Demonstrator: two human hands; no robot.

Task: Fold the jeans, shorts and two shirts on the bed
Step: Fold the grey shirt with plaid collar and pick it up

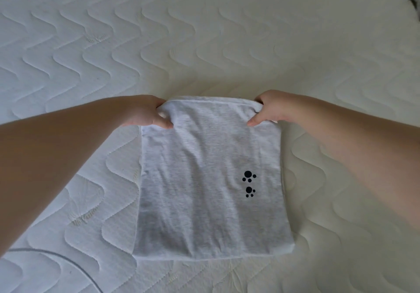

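My left hand (150,114) pinches the far left corner of the shirt (204,179), thumb on top and fingers curled under the edge. The shirt lies flat on the bed (68,42) between my arms, already narrowed to a long rectangle whose long axis runs straight from me toward the far edge I hold. Its near hem sits close to my body; two small black paw prints (249,183) mark the right side, nearer the hem than my grip. My right hand (266,110) pinches the far right corner the same way, thumb pressed down on the cloth. Both hands are level with each other at the far end, so neither is nearer. I judge the next move is to bring this far edge toward me, over the middle, to meet the near hem. No jeans, shorts or second shirt are in view.
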